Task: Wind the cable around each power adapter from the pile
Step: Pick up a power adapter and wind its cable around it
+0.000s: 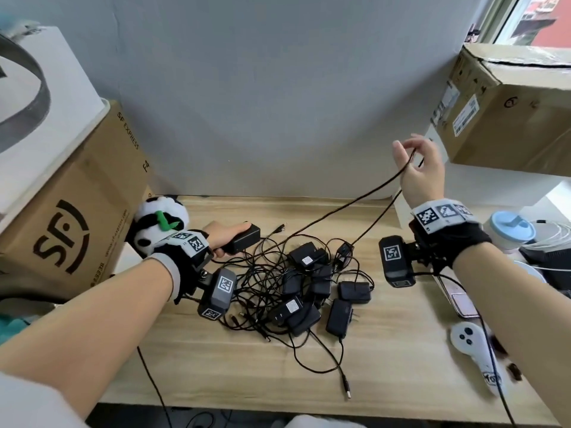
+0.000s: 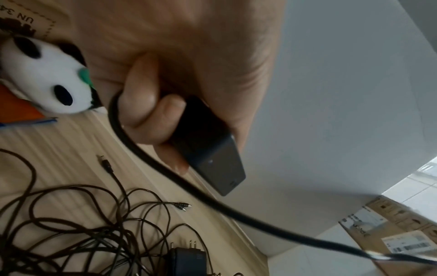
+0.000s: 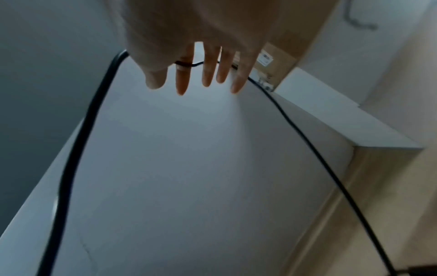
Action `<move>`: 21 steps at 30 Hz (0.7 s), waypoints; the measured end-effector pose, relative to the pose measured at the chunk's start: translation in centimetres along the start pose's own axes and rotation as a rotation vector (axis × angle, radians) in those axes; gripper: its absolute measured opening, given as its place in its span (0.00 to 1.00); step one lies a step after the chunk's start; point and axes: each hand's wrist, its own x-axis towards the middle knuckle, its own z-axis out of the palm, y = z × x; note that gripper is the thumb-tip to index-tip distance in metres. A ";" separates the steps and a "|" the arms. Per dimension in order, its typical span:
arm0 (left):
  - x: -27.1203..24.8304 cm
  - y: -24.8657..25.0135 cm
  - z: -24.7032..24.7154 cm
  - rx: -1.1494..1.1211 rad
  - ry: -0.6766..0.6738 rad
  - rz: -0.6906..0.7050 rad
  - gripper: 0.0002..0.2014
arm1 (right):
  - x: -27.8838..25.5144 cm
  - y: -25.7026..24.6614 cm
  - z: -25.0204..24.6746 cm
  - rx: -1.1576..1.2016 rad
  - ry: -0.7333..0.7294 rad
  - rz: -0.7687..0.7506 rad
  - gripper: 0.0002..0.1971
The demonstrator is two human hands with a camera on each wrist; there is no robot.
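A black power adapter (image 1: 244, 239) was found gripped in the left hand (image 1: 224, 234), fingers curled round its body, raised just above the desk (image 1: 216, 359) beside the pile (image 1: 309, 291). Its cable (image 1: 340, 211) ran up to the right hand (image 1: 421, 168), raised well above the desk, where it was pinched between thumb and forefinger, the remaining fingers extended. The far length dropped back into the tangle. The adapter was judged light, rigid and smooth-sided, best held across its broad faces. The cable was judged thin, limp and prone to snagging on neighbouring leads; it should be taken close to the brick and fed under light tension. The plug end was not identified among the loose leads.
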 end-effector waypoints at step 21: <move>1.4 1.4 3.8 -0.303 -0.121 0.194 0.18 | 1.5 -9.2 -0.9 -0.124 -0.014 -0.470 0.07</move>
